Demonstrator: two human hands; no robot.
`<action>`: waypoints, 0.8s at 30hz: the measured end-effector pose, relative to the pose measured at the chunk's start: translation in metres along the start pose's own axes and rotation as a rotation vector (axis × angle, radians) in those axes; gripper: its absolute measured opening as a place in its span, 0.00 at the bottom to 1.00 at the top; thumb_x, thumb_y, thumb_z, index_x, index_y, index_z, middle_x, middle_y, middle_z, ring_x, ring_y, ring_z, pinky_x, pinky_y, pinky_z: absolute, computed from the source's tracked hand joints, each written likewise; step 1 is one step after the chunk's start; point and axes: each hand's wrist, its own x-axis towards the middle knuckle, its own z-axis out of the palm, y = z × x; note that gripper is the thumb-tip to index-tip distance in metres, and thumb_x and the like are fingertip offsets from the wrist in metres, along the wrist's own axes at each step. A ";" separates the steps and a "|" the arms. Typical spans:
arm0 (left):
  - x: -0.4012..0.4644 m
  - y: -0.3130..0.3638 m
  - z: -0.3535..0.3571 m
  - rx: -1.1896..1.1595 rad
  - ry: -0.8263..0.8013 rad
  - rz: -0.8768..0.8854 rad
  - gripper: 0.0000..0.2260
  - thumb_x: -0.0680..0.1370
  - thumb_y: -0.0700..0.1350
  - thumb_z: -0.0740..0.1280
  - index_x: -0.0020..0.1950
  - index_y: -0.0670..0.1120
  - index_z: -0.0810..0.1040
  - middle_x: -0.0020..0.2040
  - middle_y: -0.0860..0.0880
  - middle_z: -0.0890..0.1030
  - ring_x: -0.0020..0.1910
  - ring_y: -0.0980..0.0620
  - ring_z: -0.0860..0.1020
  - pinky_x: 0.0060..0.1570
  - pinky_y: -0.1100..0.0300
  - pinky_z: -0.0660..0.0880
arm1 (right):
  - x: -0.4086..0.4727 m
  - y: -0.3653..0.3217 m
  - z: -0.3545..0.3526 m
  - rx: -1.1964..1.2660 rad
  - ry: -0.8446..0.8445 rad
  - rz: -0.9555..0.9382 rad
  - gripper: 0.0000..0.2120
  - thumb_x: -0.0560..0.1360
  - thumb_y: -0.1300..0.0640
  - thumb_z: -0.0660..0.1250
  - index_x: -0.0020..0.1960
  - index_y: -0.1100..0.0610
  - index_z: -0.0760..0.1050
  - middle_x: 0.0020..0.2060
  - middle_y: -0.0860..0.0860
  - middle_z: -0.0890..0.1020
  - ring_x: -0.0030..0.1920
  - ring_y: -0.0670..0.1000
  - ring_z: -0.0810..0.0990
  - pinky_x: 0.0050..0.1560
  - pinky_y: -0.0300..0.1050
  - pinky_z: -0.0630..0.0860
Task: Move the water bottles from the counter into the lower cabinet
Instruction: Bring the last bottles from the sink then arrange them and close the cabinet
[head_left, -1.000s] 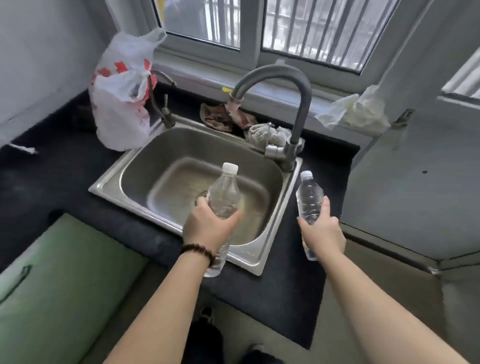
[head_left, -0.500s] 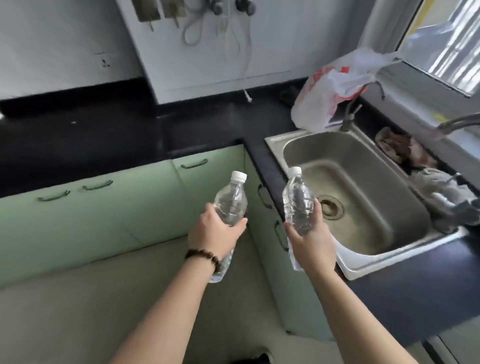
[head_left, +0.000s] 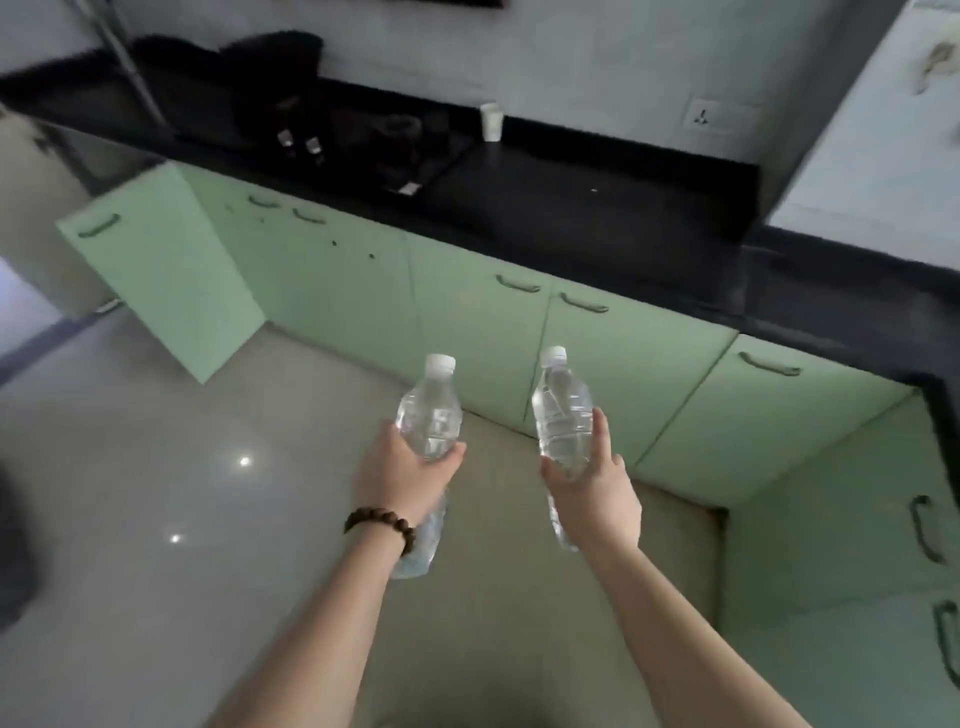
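My left hand (head_left: 402, 475), with a bead bracelet on its wrist, grips a clear water bottle (head_left: 430, 415) with a white cap, held upright over the floor. My right hand (head_left: 592, 491) holds a second clear water bottle (head_left: 561, 410), also upright, a little to the right. Both bottles hang in front of a row of pale green lower cabinets (head_left: 478, 332) under a black counter (head_left: 597, 208). One cabinet door (head_left: 161, 270) at the far left stands swung open; what is inside is hidden.
On the black counter sit a dark stove (head_left: 363, 140) and a small white cup (head_left: 491, 121). More green cabinets (head_left: 852, 525) with dark handles run along the right side. The glossy tiled floor (head_left: 182, 493) spreads out to the left.
The view has swung left, away from the sink, to the long cabinet row with the open door. Both hands still carry their bottles, now side by side over the floor.
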 end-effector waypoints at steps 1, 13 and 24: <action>0.013 -0.023 -0.026 0.024 0.036 -0.019 0.25 0.68 0.59 0.74 0.55 0.44 0.73 0.49 0.46 0.81 0.48 0.44 0.79 0.42 0.58 0.71 | -0.005 -0.025 0.023 -0.016 -0.028 -0.036 0.37 0.72 0.39 0.61 0.75 0.39 0.44 0.55 0.53 0.75 0.45 0.55 0.75 0.42 0.46 0.67; 0.109 -0.212 -0.223 -0.089 0.362 -0.380 0.26 0.67 0.61 0.72 0.55 0.44 0.71 0.43 0.49 0.79 0.43 0.45 0.77 0.42 0.56 0.73 | -0.047 -0.257 0.224 -0.154 -0.278 -0.458 0.38 0.74 0.38 0.61 0.76 0.42 0.43 0.62 0.56 0.73 0.52 0.59 0.79 0.42 0.46 0.69; 0.303 -0.312 -0.337 -0.123 0.459 -0.534 0.27 0.66 0.65 0.71 0.51 0.45 0.74 0.39 0.50 0.79 0.37 0.52 0.79 0.37 0.55 0.80 | 0.017 -0.464 0.405 -0.164 -0.435 -0.632 0.39 0.74 0.39 0.62 0.77 0.44 0.43 0.61 0.58 0.74 0.54 0.60 0.78 0.45 0.47 0.72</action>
